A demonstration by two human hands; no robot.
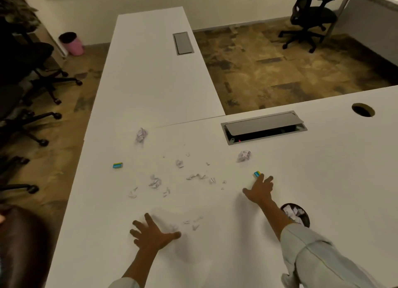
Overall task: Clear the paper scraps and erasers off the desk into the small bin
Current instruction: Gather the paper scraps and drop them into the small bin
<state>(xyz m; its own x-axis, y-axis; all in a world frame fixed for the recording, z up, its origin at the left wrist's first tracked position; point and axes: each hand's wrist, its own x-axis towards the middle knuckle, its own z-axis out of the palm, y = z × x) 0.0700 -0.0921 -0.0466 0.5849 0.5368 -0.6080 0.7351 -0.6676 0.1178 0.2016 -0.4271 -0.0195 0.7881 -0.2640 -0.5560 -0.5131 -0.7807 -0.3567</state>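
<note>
Clearly the scraps [155, 181] are light, crumpled paper that will skid or flutter at a touch, so they are best swept together or pinched in clumps; the erasers are small, firm blocks, easy to nip by their short sides. One eraser [257, 174] lies at the fingertips of the right hand [259, 190], which stretches forward with fingers spread, holding nothing. A second eraser [117, 165] sits well ahead of the left hand [154, 233] and off to its left. The left hand lies flat on the tabletop [215, 255], fingers splayed, with a few small bits [195, 223] just beside its thumb. Larger paper balls lie farther out: one [141, 134] far ahead of the left hand, another [244, 155] just beyond the right. The small bin [296, 214], already holding paper, shows beside the right forearm. The tabletop is smooth and white, so things should slide easily. Beyond it lie a brown carpet [280, 72], office chairs [310, 18] and a pink bin [72, 43] by the wall.
</note>
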